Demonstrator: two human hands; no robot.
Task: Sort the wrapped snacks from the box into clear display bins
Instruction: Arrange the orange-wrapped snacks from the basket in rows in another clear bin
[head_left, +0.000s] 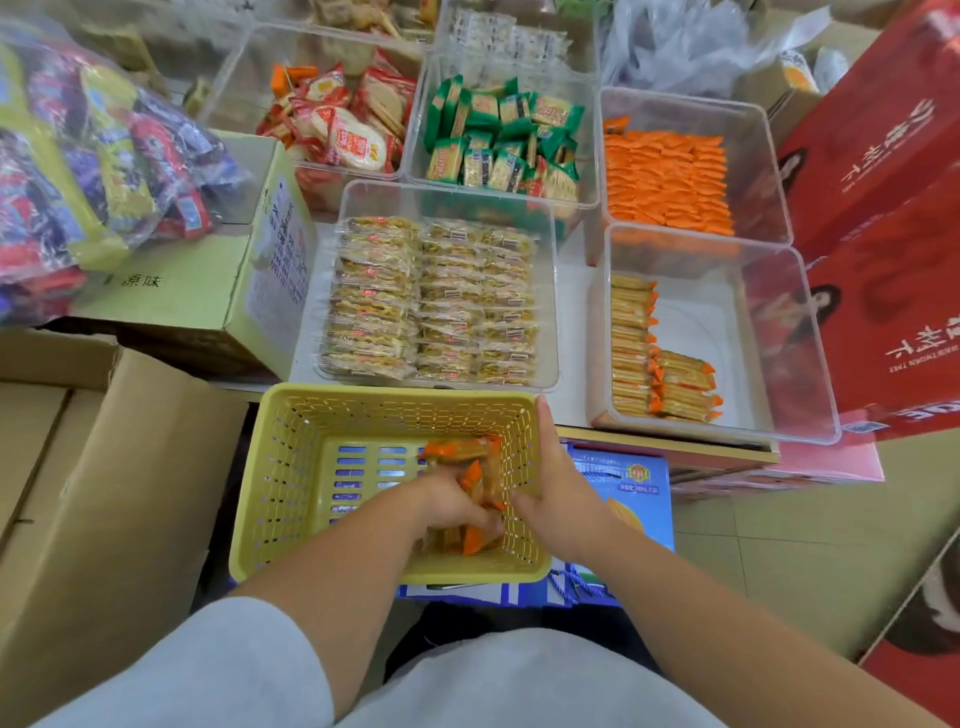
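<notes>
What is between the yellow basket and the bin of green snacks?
In the head view, a clear bin full of clear-wrapped golden biscuits sits between the yellow basket and the green-snack bin.

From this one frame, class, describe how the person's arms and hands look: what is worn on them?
Both forearms are bare down to the left hand and right hand: no gloves, watch, bracelet or rings show. Pale grey cloth lies at the bottom edge; sleeve or trousers, I cannot tell.
</notes>
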